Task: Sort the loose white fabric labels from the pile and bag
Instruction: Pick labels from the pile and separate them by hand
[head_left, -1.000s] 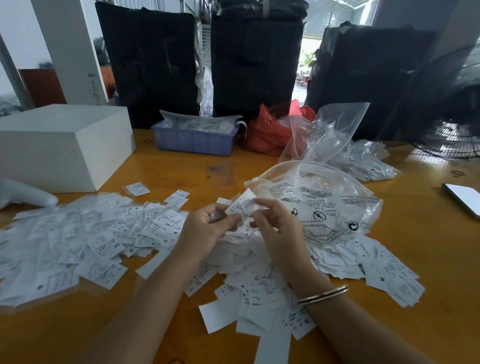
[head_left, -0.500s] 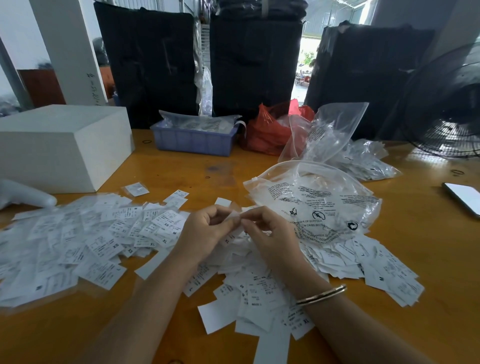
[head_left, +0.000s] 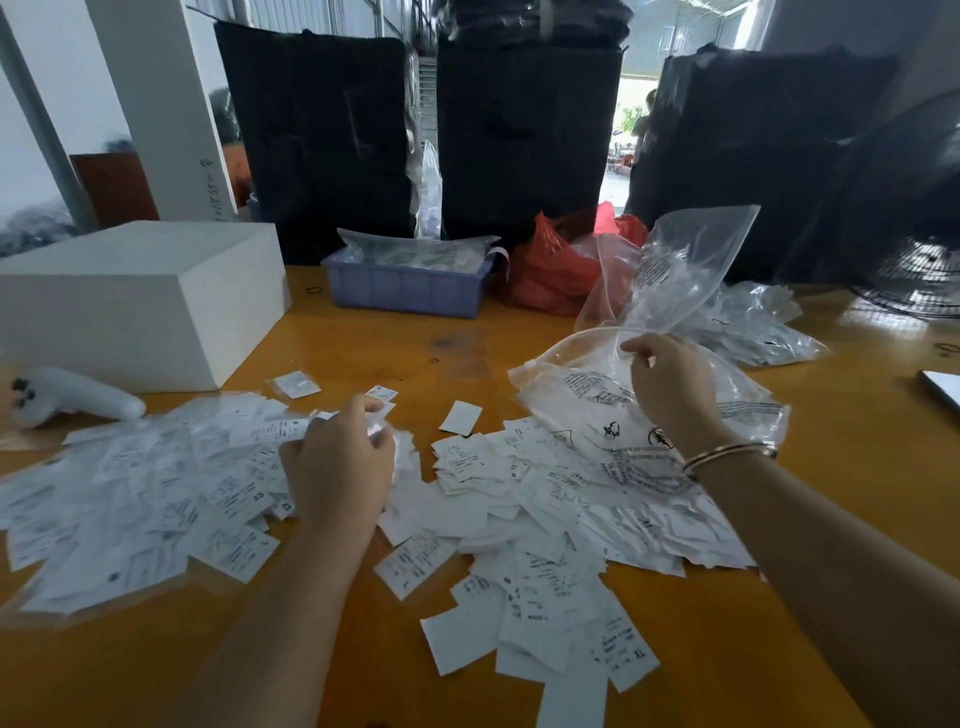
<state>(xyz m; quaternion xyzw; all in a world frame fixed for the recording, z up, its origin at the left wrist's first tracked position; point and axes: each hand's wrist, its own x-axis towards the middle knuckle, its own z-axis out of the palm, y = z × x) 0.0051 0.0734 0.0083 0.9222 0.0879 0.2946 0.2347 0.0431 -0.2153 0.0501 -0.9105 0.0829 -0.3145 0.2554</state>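
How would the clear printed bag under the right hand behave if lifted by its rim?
The bag would probably sag and fold: its film is already wrinkled where the right hand pinches the rim. It looks light, though the labels lying at its mouth might slide out if tipped. The glossy film may be slippery.

orange table (head_left: 857, 519) | white pillar (head_left: 156, 104) | black-wrapped stacks (head_left: 524, 135) | daylit doorway (head_left: 623, 130)

We cannot read the blurred print on the labels (head_left: 156, 499); the left hand (head_left: 340, 467) hides whatever its fingers hold; the fan (head_left: 919, 244) and a flat object (head_left: 943, 385) run off the right edge.
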